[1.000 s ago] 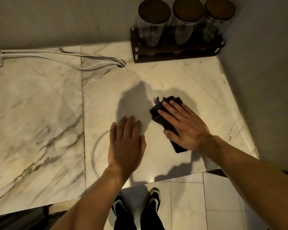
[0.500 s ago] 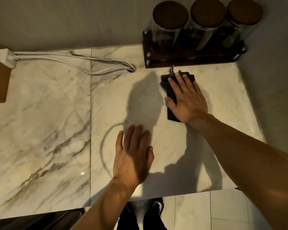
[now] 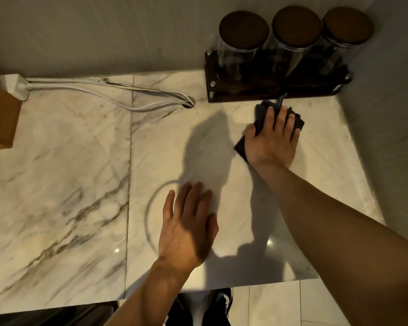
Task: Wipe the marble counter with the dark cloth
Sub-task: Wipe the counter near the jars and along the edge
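The dark cloth [image 3: 262, 114] lies on the marble worktop [image 3: 80, 184] just in front of the wooden jar rack [image 3: 269, 92], near the rack's middle, with one frayed corner reaching up to the rack's front edge. The right hand [image 3: 272, 140] lies palm down on top of the cloth, its grip flat and spread, four fingers stretched toward the rack and the thumb hooked over the cloth's left edge; a dark corner sticks out from under the heel of the hand on the side away from the rack. The left hand [image 3: 189, 224] rests flat on bare marble well in front of the rack and to its left, fingers together and extended, pinching nothing. The rack holds three glass jars [image 3: 243, 50] with dark round lids, standing upright in a row against the wall. To the left of the rack, white cables [image 3: 104, 90] run along the back of the worktop into a hole close to the rack's left end. Far left of the rack stands a brown box [image 3: 0, 123].
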{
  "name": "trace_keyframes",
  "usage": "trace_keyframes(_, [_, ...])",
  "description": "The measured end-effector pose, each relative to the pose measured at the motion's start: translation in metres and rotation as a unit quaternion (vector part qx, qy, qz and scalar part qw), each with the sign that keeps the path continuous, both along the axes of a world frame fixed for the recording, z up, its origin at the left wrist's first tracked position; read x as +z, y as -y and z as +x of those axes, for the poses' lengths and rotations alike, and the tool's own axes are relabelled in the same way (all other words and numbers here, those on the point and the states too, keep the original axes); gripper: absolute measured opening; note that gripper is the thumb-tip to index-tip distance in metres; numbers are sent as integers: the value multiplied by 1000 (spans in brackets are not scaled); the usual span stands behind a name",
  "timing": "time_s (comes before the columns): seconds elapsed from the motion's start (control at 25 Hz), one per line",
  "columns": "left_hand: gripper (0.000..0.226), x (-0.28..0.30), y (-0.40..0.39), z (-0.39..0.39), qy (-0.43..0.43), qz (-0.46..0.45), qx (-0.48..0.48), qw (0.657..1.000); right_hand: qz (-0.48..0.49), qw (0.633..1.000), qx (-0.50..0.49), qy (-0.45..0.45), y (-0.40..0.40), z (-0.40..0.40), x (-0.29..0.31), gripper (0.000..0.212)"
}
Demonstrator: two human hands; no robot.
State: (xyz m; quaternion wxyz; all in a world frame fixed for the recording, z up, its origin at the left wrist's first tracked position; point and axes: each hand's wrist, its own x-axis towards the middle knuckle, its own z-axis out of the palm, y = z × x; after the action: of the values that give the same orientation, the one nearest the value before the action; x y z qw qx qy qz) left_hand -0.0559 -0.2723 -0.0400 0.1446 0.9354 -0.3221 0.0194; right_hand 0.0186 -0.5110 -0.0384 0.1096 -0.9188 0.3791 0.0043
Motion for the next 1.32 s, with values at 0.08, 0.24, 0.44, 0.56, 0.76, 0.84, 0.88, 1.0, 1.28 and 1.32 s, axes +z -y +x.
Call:
trace_keyframes(0.08, [42,2,0,0,-3,7,-2,1000,2,1000,-29,8,-7,-11,0,68])
trace_keyframes(0.24, [43,6,0,1,-24,27,1,999,-5,999,-47,2,-23,-43,0,67])
trace_keyframes(0.44, [46,7,1,1,-35,57,2,998,-15,998,-64,-6,-48,-92,-1,67])
trace_keyframes(0.56, [46,5,0,1,-39,31,-2,999,-12,998,-68,-4,-63,-123,-2,67])
trace_keyframes(0.76, [46,8,1,-4,-38,-1,-10,999,-19,999,-44,-4,-78,-173,0,67])
trace_keyframes(0.84, [43,14,4,-3,-52,8,-14,999,-16,1000,-12,-6,-78,-188,1,66])
trace_keyframes(0.88, [42,18,6,-3,-61,19,-14,998,-14,1000,4,-4,-76,-196,2,66])
trace_keyframes(1.0, [39,27,14,-6,-73,34,-8,997,-11,998,63,-11,-67,-216,5,66])
trace_keyframes(1.28, [48,28,41,-38,-62,49,-81,994,-32,962,264,-55,-16,-239,11,66])
trace_keyframes(1.32, [49,26,47,-40,-62,46,-82,994,-35,955,287,-61,-8,-238,11,65])
